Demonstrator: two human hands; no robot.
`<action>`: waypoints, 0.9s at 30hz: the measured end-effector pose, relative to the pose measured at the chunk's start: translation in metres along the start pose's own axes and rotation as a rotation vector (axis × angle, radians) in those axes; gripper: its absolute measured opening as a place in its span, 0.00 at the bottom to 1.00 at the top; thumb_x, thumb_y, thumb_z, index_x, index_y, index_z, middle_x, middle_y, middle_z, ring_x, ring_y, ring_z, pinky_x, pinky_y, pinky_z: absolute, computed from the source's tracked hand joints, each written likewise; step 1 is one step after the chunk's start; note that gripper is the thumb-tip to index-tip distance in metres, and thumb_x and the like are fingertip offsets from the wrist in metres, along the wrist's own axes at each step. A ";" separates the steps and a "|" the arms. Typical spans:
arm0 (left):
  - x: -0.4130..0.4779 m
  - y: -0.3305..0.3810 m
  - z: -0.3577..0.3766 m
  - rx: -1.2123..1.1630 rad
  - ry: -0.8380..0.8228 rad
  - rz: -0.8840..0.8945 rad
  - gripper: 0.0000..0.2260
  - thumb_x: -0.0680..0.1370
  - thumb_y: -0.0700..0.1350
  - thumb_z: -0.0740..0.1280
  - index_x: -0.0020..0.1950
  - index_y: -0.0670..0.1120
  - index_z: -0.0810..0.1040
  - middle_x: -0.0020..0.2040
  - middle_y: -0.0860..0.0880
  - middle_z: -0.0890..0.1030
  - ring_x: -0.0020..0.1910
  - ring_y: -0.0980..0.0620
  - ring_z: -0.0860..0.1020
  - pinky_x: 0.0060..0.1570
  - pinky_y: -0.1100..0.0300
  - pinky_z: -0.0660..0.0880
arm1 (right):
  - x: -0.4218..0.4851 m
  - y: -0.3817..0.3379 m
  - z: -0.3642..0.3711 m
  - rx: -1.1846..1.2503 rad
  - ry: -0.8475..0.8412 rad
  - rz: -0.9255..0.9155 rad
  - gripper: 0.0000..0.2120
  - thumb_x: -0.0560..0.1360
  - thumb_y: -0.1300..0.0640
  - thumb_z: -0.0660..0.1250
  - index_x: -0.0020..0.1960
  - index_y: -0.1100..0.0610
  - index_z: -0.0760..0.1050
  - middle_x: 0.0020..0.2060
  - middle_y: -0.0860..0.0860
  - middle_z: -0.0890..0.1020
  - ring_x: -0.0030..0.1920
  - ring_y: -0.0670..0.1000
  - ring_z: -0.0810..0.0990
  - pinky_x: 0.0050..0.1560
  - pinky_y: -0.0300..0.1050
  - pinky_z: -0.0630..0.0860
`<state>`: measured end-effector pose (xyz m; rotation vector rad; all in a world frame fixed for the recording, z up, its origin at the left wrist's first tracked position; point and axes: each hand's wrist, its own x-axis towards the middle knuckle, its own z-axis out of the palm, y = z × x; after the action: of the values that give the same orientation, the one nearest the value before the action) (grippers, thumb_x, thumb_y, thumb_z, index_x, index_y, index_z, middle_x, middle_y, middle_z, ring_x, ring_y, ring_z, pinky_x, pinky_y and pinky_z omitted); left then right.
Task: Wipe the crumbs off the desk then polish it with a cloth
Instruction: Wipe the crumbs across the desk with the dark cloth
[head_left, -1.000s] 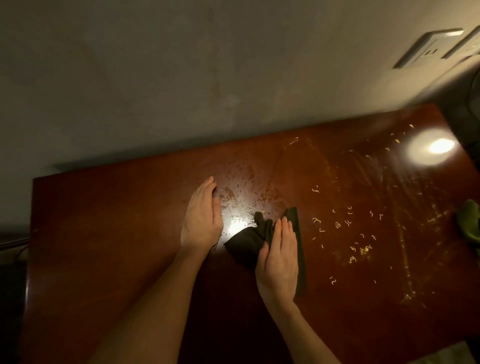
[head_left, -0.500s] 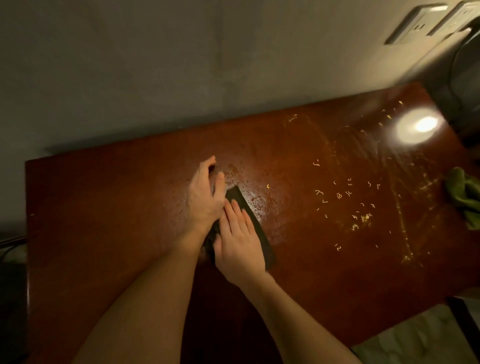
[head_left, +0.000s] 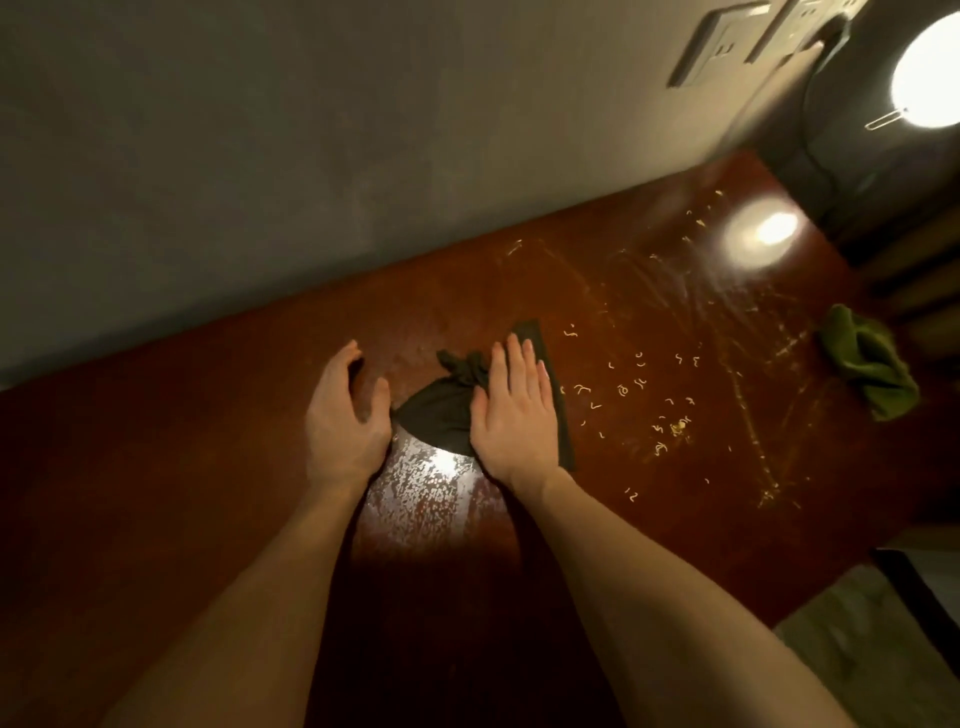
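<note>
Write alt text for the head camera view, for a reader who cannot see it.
A person's right hand presses a dark cloth flat on a reddish-brown desk, the left hand cupped beside it. Pale crumbs lie scattered to its right, and a crumpled green cloth sits farther right.

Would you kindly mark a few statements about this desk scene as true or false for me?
1. The right hand lies flat on the dark cloth. True.
2. The left hand grips the green cloth. False: it holds nothing and is cupped just left of the dark cloth.
3. Crumbs lie scattered on the desk to the right of the dark cloth. True.
4. The green cloth lies between the two hands. False: the dark cloth is there. The green one lies crumpled near the desk's right edge, beyond the crumbs.
</note>
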<state>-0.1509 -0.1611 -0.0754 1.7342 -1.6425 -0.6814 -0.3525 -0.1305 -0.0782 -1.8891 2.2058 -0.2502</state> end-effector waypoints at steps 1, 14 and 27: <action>0.001 0.000 0.000 0.016 -0.010 -0.004 0.24 0.82 0.48 0.68 0.77 0.44 0.71 0.77 0.48 0.73 0.75 0.51 0.70 0.74 0.59 0.61 | -0.004 0.007 -0.002 0.006 0.011 0.031 0.30 0.86 0.46 0.46 0.84 0.60 0.54 0.84 0.57 0.53 0.84 0.55 0.46 0.83 0.56 0.48; 0.057 0.041 0.033 0.469 -0.064 0.175 0.16 0.84 0.50 0.60 0.68 0.44 0.76 0.58 0.45 0.78 0.53 0.46 0.76 0.53 0.50 0.73 | 0.018 -0.019 0.005 -0.087 -0.157 -0.368 0.32 0.86 0.46 0.44 0.84 0.61 0.44 0.84 0.57 0.44 0.84 0.56 0.38 0.83 0.57 0.42; 0.064 0.028 0.054 0.115 0.101 0.049 0.20 0.79 0.50 0.65 0.67 0.41 0.74 0.61 0.44 0.76 0.62 0.45 0.74 0.65 0.52 0.70 | 0.184 -0.017 0.001 0.002 -0.025 -0.148 0.32 0.85 0.47 0.48 0.83 0.63 0.53 0.84 0.60 0.52 0.84 0.59 0.47 0.83 0.56 0.45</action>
<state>-0.2043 -0.2301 -0.0855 1.7722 -1.6771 -0.4760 -0.3632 -0.3149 -0.0852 -2.0455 2.0514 -0.2528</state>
